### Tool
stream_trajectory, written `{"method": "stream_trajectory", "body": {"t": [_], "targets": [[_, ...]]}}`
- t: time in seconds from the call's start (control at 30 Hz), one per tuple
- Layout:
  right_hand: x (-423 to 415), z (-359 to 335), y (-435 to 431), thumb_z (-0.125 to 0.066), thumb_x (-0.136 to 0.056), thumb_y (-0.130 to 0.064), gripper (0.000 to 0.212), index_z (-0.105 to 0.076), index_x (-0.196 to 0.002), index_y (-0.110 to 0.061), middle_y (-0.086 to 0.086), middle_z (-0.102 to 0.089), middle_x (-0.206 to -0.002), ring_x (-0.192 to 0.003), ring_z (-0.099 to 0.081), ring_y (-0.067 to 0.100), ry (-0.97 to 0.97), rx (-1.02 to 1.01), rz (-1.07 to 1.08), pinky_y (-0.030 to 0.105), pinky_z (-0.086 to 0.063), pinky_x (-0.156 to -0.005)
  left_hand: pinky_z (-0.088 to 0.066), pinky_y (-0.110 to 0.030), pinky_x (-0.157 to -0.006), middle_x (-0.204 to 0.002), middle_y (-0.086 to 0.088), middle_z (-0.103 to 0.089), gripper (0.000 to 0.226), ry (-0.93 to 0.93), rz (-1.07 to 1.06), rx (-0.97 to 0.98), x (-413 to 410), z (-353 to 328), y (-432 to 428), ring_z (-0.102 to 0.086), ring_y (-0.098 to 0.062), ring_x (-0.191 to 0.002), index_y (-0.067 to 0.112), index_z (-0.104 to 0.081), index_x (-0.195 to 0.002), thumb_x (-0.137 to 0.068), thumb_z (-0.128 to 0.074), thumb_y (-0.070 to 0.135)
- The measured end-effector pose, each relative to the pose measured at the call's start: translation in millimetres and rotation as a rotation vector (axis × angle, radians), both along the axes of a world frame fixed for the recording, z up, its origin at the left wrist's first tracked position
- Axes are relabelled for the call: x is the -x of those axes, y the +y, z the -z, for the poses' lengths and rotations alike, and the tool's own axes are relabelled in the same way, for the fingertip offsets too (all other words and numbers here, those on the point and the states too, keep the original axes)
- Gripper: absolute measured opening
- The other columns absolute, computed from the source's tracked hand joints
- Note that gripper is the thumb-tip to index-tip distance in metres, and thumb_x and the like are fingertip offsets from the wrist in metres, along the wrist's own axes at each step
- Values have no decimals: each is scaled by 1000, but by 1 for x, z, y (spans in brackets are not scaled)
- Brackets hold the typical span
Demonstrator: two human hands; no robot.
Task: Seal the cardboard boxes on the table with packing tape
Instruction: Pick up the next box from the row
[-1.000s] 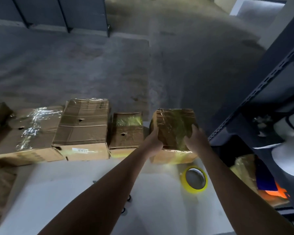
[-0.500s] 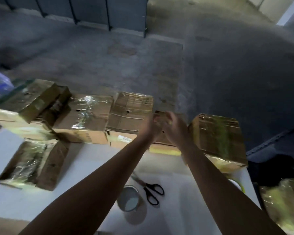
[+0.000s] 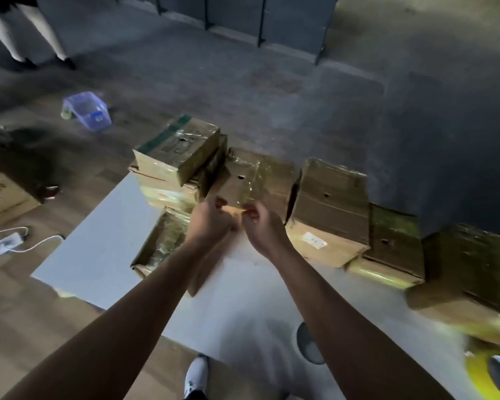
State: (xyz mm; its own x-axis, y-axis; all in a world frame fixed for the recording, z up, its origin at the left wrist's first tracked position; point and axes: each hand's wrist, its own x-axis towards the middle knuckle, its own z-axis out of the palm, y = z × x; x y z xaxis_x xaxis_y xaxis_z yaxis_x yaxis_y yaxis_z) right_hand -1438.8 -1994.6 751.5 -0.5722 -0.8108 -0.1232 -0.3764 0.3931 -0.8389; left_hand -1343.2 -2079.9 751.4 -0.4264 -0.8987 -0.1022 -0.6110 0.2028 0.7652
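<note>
- Along the far edge of the table the cardboard boxes are standing in a row, several of them touching. The left hand and the right hand are hovering close together over the near edge of the middle box.
- Both hands are showing curled fingers. Whether they are pinching a tape end or nothing, I cannot tell, because this part is blurred.
- If a loose tape end is between them, it is probably risking to stick on itself or to wrinkle before reaching the flap.
- At the far left corner the stacked box is sitting askew on another one, so a push on its neighbour could be making it slide off.
- Toward the near right corner the yellow tape roll is lying close to the edge, and a careless forearm could be knocking it down.
</note>
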Motion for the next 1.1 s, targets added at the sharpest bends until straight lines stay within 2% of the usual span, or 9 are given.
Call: {"method": "stream_trajectory", "body": {"t": [0.23,0.33,0.47,0.57,0.63,0.73,0.87,1.0,1.1], "targets": [[-61,43,-44,-50,-92,-24,26,-61,-112,-12,11,-63,-107,-100,-58,25,-146,-352,-166,25,-40,-78,-38,-48,-100,-130,-23,-46,45,-452,-120,-116,-90,51,-68,-41,-40,-124,2,-44,-130,-91,-53,22],[-81,60,-50,-50,-91,-26,10,-56,-86,-19,3,-57,-86,-82,-54,21,-121,-478,-290,25,-38,-61,-50,-43,-92,-120,-25,-58,45,-429,-58,-349,-110,73,-74,-58,-39,-108,-6,-46,-125,-89,-57,18],[-84,70,-44,-52,-95,-34,34,-49,-65,-18,-4,-51,-62,-58,-51,13,-116,-443,-186,23,-35,-50,-53,-32,-65,-90,-18,-70,37,-322,75,-425,-113,80,-75,-67,-26,-76,-3,-62,-100,-84,-62,31],[-62,67,-34,-58,-89,-49,34,-56,-98,-16,-2,-59,-86,-70,-55,9,-114,-413,-41,22,-38,-57,-53,-26,-58,-69,-6,-73,53,-308,182,-590,-104,72,-71,-72,-16,-62,7,-66,-89,-83,-61,59],[-43,57,-25,-63,-81,-58,71,-41,-132,-14,3,-55,-121,-104,-57,20,-151,-453,-6,27,-40,-73,-52,-27,-60,-72,-5,-74,59,-312,244,-618,-92,63,-64,-72,-15,-62,10,-68,-92,-79,-60,67],[-17,40,-12,-70,-70,-62,97,-29,-142,-12,3,-49,-135,-114,-50,22,-188,-449,16,30,-39,-79,-54,-28,-61,-74,-7,-74,47,-264,311,-460,-68,42,-48,-72,-15,-60,6,-67,-93,-87,-61,52],[11,16,11,-74,-78,-45,35,-61,-106,-28,-12,-63,-98,-95,-58,13,-31,-232,5,21,-38,-66,-56,-30,-65,-63,-2,-69,32,-327,347,-157,-31,-7,-14,-69,-13,-58,9,-64,-77,-92,-55,35],[38,-12,44,-78,-76,-35,41,-58,-110,-28,-18,-64,-93,-84,-60,-3,-85,-61,29,13,-41,-65,-56,-33,-72,-60,0,-67,33,-424,396,93,-6,-56,18,-67,-15,-61,12,-61,-69,-90,-51,36],[60,-30,69,-74,-79,-29,36,-55,-110,-27,-6,-67,-104,-95,-62,11,-70,3,57,31,-50,-80,-51,-31,-64,-68,-1,-63,33,-425,406,232,14,-87,39,-63,-19,-67,16,-55,-69,-89,-53,43]]}}
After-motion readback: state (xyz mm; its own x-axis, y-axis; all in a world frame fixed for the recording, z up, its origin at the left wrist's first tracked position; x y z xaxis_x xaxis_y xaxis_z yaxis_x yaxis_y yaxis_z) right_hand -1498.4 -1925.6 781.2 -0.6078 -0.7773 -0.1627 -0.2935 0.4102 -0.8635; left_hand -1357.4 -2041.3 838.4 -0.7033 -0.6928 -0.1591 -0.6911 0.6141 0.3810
